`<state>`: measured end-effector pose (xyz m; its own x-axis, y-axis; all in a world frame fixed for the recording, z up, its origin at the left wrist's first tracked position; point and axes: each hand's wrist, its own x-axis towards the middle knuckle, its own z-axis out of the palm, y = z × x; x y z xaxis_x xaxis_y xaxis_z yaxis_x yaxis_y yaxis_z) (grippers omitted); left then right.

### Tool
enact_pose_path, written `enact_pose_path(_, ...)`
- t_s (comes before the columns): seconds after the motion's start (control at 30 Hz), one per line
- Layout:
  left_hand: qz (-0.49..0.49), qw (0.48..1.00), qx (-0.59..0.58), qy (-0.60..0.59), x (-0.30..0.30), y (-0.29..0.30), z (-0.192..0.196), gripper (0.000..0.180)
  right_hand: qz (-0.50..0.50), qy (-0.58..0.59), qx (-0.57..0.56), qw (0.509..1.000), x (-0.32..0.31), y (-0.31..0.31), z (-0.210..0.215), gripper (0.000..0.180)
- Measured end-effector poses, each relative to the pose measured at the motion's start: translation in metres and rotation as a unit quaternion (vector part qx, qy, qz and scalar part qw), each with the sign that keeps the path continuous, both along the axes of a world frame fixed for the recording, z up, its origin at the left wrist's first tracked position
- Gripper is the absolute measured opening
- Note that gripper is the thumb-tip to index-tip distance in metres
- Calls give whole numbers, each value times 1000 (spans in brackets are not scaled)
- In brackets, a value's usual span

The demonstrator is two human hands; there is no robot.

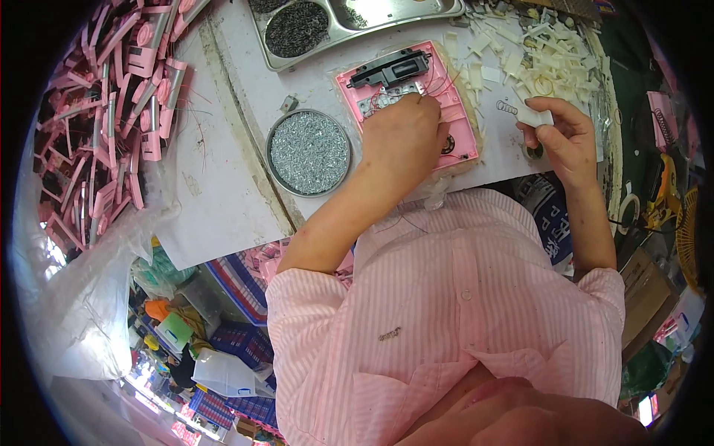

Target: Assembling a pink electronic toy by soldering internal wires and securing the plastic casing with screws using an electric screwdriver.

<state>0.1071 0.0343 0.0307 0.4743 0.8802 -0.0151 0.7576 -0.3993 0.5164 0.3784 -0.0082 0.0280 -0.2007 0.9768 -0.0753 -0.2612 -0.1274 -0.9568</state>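
Note:
My left hand (pixel 405 134) is closed over a pink plastic housing (pixel 462 140), its fingertips pointing down at a metal plate (pixel 392 94) inside. What those fingers grip, if anything, is hidden. A black bar-shaped part (pixel 390 68) lies along the housing's far edge, with thin dark red wires near it. To the right, my right hand (pixel 569 137) pinches a small white plastic piece (pixel 534 117) between thumb and fingers. A coil spring (pixel 507 108) extends from the left end of that piece. A small round black part (pixel 448 144) shows in the housing beside my left hand.
A round tin of small silver screws (pixel 309 152) stands left of the housing. Behind is a metal tray (pixel 338 33) with dark small parts. White plastic pieces (pixel 547 63) are heaped at the far right. Pink-and-grey assemblies (pixel 123 111) pile up at the left.

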Motion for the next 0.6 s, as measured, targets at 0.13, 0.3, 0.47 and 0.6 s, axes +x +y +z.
enact_pose_path(0.13, -8, 997, -29, -66, -6, 4, -3, 15, -14, -62, -10, 998, -11, 5, 9, 33)
enact_pose_path(0.3, -7, 985, 64, -160, -21, -16, -8, 9, 25, -339, 170, 925, -30, 23, 1, 25)
enact_pose_path(0.47, 10, 970, 90, -226, -30, -32, -16, 17, 86, -441, 326, 832, -50, 45, 1, 27)
enact_pose_path(0.6, 16, 965, 97, -245, -29, -34, -22, 18, 113, -451, 384, 798, -51, 56, 1, 28)
